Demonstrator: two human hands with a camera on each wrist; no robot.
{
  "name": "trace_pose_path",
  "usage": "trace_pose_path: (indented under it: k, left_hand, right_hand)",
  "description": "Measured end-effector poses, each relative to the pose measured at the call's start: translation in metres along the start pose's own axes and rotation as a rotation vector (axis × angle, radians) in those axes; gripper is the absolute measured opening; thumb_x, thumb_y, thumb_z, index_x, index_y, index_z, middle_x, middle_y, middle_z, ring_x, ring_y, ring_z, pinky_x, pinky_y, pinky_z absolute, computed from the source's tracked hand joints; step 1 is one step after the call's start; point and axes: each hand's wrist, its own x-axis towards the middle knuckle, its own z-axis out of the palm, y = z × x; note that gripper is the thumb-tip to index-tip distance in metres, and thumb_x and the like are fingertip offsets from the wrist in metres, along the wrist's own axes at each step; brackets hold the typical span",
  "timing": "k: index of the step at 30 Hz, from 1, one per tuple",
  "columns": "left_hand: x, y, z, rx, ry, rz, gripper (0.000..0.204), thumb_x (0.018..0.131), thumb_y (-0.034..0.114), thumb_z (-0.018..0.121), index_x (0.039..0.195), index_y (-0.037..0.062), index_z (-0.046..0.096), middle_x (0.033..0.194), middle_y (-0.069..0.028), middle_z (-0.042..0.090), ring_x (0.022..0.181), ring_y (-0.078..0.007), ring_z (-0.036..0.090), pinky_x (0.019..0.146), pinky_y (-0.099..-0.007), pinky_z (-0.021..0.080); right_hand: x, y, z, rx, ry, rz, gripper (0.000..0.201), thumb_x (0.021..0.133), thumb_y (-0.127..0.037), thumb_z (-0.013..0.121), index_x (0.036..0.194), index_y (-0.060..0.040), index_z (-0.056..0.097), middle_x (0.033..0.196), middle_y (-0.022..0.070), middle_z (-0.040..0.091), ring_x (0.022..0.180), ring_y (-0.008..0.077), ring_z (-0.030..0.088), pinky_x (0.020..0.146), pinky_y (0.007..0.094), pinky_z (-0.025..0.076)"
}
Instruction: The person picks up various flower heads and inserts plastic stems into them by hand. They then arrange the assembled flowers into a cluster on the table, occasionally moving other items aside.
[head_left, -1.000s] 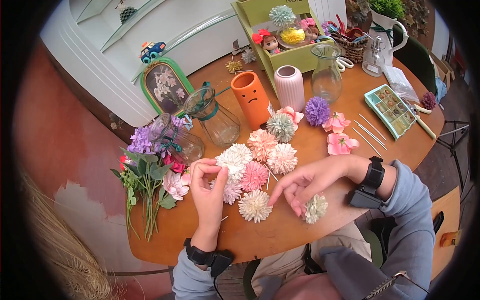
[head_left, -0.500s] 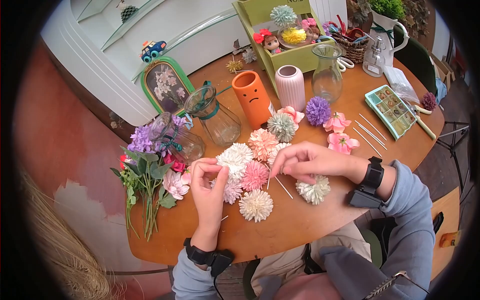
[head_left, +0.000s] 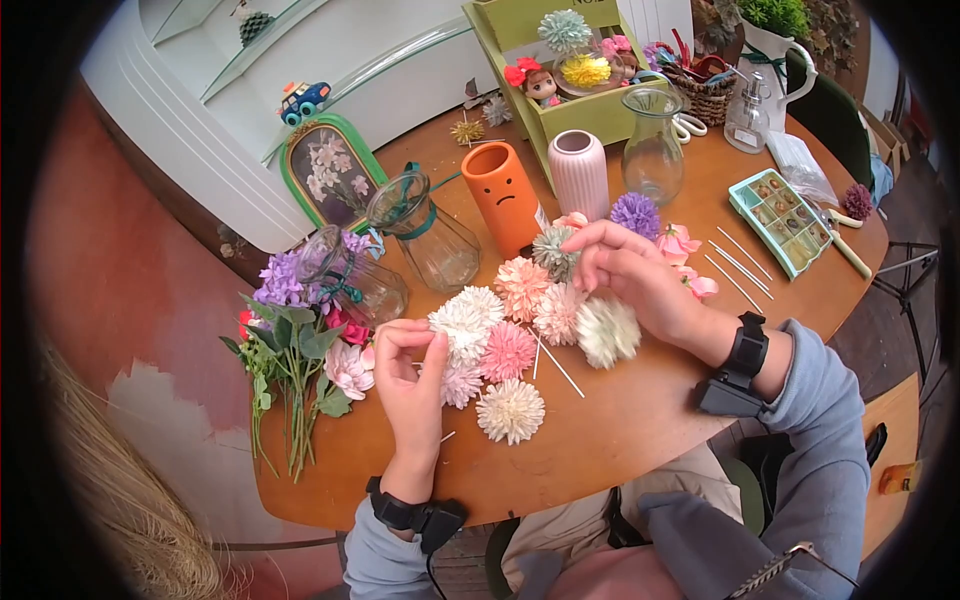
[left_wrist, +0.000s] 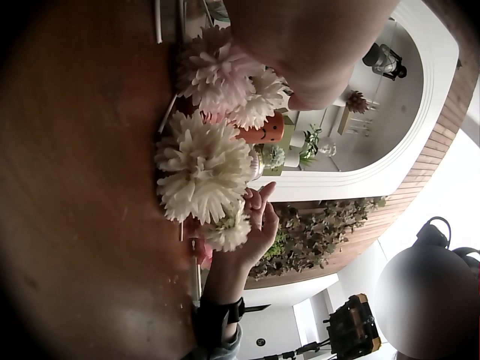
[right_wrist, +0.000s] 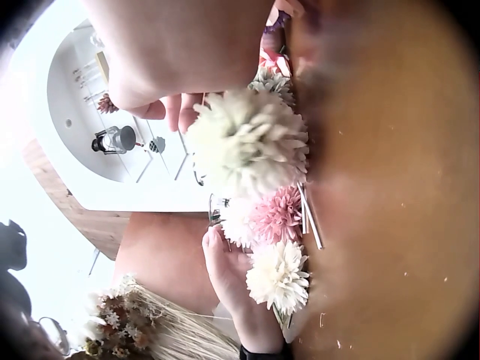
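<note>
Pale greenish-white pompom flower head [head_left: 607, 331] hangs under the right hand [head_left: 630, 272], at its 7 o'clock, above the round wooden table [head_left: 620, 430]. Whether the curled fingers clasp it cannot be told. Thin white stick [head_left: 558, 364] lies diagonally beside it. Left hand [head_left: 412, 372] pinches a white pompom flower [head_left: 460, 325], at 9 o'clock.

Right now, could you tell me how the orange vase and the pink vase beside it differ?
The orange vase is smooth with a frowning face drawn on it; the pink vase is ribbed and plain. The orange vase leans and stands nearer the person; the pink vase stands upright, farther back by the green crate. Both are opaque, open-topped and stand on the round wooden table.
</note>
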Motion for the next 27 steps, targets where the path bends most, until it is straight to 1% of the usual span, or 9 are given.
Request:
trace_pose_path:
  k: [4,7,9,11,15,18,24,25,27]
  left_hand:
    - [-0.001,0.008,0.002,0.055,-0.106,0.122,0.014,0.076,0.001,0.067,0.082,0.0039,0.055,0.1,-0.0081,0.049,0.098,-0.0196,0.049,0.087,-0.0326,0.041]
    - [0.002,0.01,-0.003,0.23,-0.425,0.358,0.023,0.067,0.013,0.077,0.085,0.0082,0.063,0.107,-0.0072,0.053,0.107,-0.0264,0.048,0.092,-0.04,0.039]
    - [0.002,0.022,0.003,0.332,-0.607,0.372,0.032,0.062,0.021,0.08,0.09,0.0126,0.066,0.113,-0.005,0.054,0.114,-0.0291,0.045,0.095,-0.043,0.036]
    - [0.002,0.028,0.008,0.413,-0.763,0.347,0.04,0.058,0.031,0.082,0.093,0.015,0.07,0.119,-0.0051,0.054,0.124,-0.0311,0.038,0.102,-0.0468,0.029]
    - [-0.001,0.025,0.015,0.531,-0.719,0.308,0.029,0.065,0.018,0.077,0.092,0.0142,0.07,0.117,-0.0057,0.055,0.124,-0.0311,0.039,0.103,-0.0453,0.029]
    - [0.0,0.015,0.011,0.54,-0.614,0.242,0.023,0.069,0.009,0.072,0.091,0.0125,0.069,0.114,-0.0069,0.056,0.122,-0.031,0.042,0.102,-0.0439,0.031]
    - [0.0,0.012,0.01,0.402,-0.415,0.141,0.015,0.075,0.001,0.065,0.088,0.0077,0.068,0.102,-0.0076,0.06,0.11,-0.0282,0.051,0.093,-0.038,0.041]
    - [0.0,0.011,0.009,0.397,-0.4,0.14,0.014,0.075,0.001,0.065,0.088,0.0068,0.068,0.1,-0.0079,0.06,0.108,-0.0274,0.052,0.091,-0.0369,0.041]
    - [0.001,0.008,0.007,0.387,-0.37,0.138,0.012,0.076,0.0,0.064,0.087,0.0049,0.067,0.096,-0.0084,0.06,0.104,-0.0258,0.054,0.088,-0.0348,0.042]
  right_hand:
    - [0.0,0.001,-0.001,-0.233,-0.094,-0.067,0.032,0.088,-0.012,0.046,0.117,-0.0018,0.054,0.096,0.0046,0.055,0.099,0.0137,0.051,0.093,0.0302,0.037]
    - [-0.002,-0.003,0.005,-0.339,-0.065,-0.088,0.035,0.087,-0.009,0.047,0.121,-0.0038,0.054,0.112,0.0055,0.053,0.111,0.0142,0.047,0.1,0.0315,0.033]
    - [-0.004,-0.006,0.009,-0.356,-0.004,-0.057,0.036,0.087,-0.006,0.048,0.122,-0.0053,0.054,0.12,0.0051,0.05,0.116,0.0139,0.044,0.102,0.0313,0.031]
    - [-0.001,0.001,0.003,-0.453,0.066,-0.134,0.036,0.085,-0.004,0.051,0.121,-0.0063,0.055,0.115,0.0056,0.05,0.11,0.013,0.046,0.097,0.0298,0.035]
    - [0.003,0.008,-0.009,-0.699,0.172,-0.265,0.036,0.083,-0.003,0.052,0.119,-0.0081,0.057,0.114,0.0065,0.048,0.108,0.0129,0.046,0.093,0.0287,0.038]
    - [0.005,0.012,-0.011,-0.739,0.198,-0.237,0.035,0.082,-0.001,0.052,0.116,-0.0071,0.058,0.114,0.007,0.047,0.105,0.0134,0.048,0.091,0.0277,0.04]
    - [0.004,0.018,-0.01,-0.487,0.035,0.071,0.033,0.081,0.002,0.051,0.113,-0.0032,0.059,0.11,0.0057,0.055,0.095,0.0129,0.054,0.085,0.0257,0.044]
    - [0.005,0.019,-0.011,-0.502,0.05,0.061,0.033,0.082,0.002,0.051,0.114,-0.0028,0.058,0.105,0.0046,0.059,0.093,0.012,0.055,0.085,0.026,0.044]
    - [0.006,0.02,-0.014,-0.427,0.073,0.04,0.035,0.082,0.001,0.052,0.116,-0.0035,0.056,0.111,0.0061,0.056,0.097,0.0119,0.054,0.086,0.0262,0.045]
